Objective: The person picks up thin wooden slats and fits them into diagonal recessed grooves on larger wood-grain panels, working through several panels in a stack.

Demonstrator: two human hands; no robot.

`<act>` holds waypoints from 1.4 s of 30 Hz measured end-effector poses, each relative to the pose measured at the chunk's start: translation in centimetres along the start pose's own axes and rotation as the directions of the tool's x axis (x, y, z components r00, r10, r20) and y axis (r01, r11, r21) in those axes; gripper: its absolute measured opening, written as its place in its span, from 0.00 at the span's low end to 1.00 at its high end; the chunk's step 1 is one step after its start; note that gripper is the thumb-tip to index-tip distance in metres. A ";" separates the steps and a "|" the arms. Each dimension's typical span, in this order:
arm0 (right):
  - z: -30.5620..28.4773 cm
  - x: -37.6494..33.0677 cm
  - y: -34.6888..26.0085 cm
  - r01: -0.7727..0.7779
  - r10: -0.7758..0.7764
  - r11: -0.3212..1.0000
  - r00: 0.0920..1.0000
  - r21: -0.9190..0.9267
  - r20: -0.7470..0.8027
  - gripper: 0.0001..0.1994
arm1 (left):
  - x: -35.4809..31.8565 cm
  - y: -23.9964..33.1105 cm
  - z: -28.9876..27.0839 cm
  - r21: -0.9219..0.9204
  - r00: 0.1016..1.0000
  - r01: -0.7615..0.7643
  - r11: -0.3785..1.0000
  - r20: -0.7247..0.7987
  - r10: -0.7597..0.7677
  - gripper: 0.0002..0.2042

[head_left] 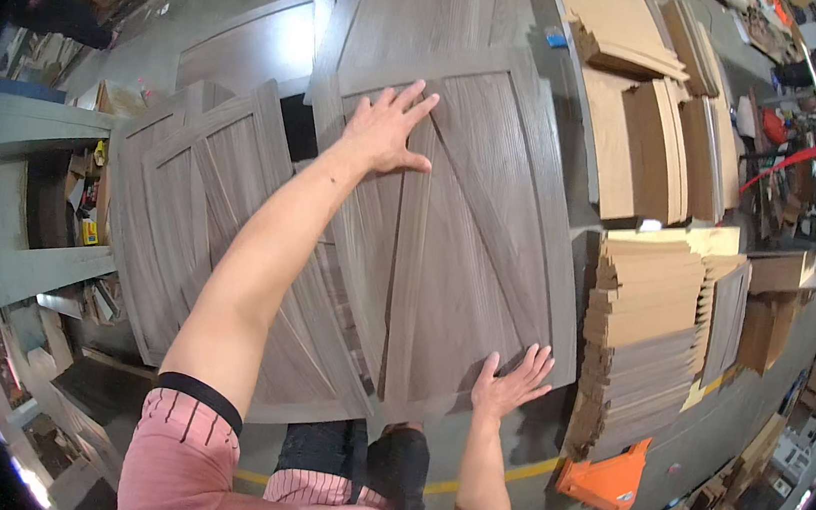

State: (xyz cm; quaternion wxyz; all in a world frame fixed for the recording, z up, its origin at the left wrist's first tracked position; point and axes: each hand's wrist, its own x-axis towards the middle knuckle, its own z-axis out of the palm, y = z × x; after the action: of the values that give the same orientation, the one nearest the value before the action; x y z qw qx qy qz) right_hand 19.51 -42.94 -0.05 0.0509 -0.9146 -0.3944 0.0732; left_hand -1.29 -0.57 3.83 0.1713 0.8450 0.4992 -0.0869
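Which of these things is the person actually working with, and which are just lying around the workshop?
In hand:
left hand, flat on the top grey wooden door panel
right hand, on that panel's near edge
grey panels stacked beneath

Lying about:
stacks of tan boards
orange pallet jack
yellow floor line

- Door panel (471, 232): grey-brown wood-grain finish, matt, lightly textured, with raised diagonal battens.
- Stacked boards (641, 332): pale raw wood or fibreboard, unfinished, dull.
- Floor (505, 468): smooth grey concrete, slight sheen.
- Sleeve (174, 450): pink striped cloth.
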 end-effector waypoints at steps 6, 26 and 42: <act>0.2 0.3 0.5 0.018 -0.017 1.000 1.000 0.024 -0.019 0.40 | 0.7 0.0 0.6 0.120 0.999 -0.036 0.992 -0.005 0.037 0.53; -1.7 -6.1 -2.9 0.386 -0.427 0.904 0.814 0.183 0.394 0.48 | 1.0 0.8 -0.5 0.111 0.999 -0.033 0.993 0.018 0.031 0.52; -2.2 -4.8 -1.1 0.474 -0.549 0.836 0.733 0.277 0.402 0.31 | 0.4 2.2 -1.9 0.122 0.996 0.048 0.991 0.066 -0.056 0.52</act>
State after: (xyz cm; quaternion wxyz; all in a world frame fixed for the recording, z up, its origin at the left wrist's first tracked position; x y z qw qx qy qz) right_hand 15.88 -45.75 2.74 0.0439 -0.7180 -0.6245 0.3041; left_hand 0.74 -0.50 5.88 0.1349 0.8369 0.5086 -0.1507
